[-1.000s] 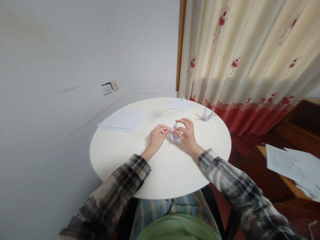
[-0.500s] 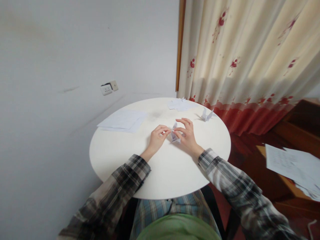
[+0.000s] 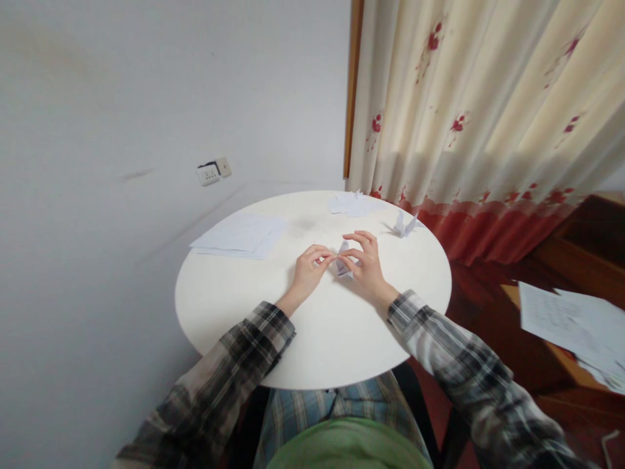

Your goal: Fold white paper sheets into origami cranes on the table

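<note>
Both my hands meet over the middle of the white round table (image 3: 312, 345), pinching a small folded white paper crane (image 3: 344, 268). My left hand (image 3: 311, 264) grips its left tip between thumb and forefinger. From the other side, my right hand (image 3: 365, 260) pinches the paper close to the same spot, its other fingers raised and spread. Part of the crane shows above and below the fingertips; the pinched tip itself is mostly hidden. Another white paper crane (image 3: 403, 225) stands with its points up near the table's right back edge.
A stack of white paper sheets (image 3: 239, 236) lies at the table's left back. Smaller paper squares (image 3: 354, 206) lie at the far edge. Beyond are a wall and a flowered curtain (image 3: 463, 98). Written papers (image 3: 561, 319) rest on wooden furniture at the right.
My hands stay almost in place, both still pinching the paper crane. The folded paper between them has shifted very slightly; nothing else on the table has moved.
</note>
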Tool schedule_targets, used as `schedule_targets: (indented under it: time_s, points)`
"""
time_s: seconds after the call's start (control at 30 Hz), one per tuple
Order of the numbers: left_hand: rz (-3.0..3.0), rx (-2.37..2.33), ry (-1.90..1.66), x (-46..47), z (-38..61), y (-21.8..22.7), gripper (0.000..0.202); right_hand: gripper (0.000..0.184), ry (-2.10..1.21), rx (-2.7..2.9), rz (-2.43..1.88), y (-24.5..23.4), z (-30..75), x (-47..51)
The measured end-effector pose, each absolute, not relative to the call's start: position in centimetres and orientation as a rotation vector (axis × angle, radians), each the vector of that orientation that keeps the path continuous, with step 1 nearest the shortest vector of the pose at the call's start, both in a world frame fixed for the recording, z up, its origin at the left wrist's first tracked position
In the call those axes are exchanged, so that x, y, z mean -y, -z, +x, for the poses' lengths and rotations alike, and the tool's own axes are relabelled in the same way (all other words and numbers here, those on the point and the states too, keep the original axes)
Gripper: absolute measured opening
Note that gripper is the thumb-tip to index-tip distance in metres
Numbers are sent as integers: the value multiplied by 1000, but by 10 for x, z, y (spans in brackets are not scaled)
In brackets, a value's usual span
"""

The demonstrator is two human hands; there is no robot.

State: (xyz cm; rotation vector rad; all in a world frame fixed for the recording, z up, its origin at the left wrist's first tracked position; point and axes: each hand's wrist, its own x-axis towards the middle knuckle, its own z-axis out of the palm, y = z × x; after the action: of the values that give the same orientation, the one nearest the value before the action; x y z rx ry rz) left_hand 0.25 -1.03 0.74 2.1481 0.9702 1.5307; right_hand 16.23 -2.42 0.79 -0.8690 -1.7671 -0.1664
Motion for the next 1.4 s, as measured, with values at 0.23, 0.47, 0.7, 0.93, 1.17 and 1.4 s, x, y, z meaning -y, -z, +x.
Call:
schedule_targets:
  time_s: [0.23, 0.47, 0.7, 0.93, 1.17, 1.4]
  points:
    - [2143, -1026, -1526, 10, 0, -8, 13, 9, 149, 1738, -888, -7, 165, 25]
    - [2127, -983, -1476, 11, 2, -8, 14, 9, 149, 1728, -889, -6, 164, 25]
    - [2149, -932, -1518, 11, 1, -8, 13, 9, 157, 1738, -886, -7, 164, 26]
    - [2145, -959, -1521, 11, 1, -8, 14, 7, 146, 1743, -903, -6, 164, 25]
    - [2152, -959, -1503, 12, 2, -10, 11, 8, 188, 1746, -902, -6, 165, 25]
    - [2110, -947, -1390, 9, 4, -4, 16, 7, 168, 1755, -911, -7, 166, 25]
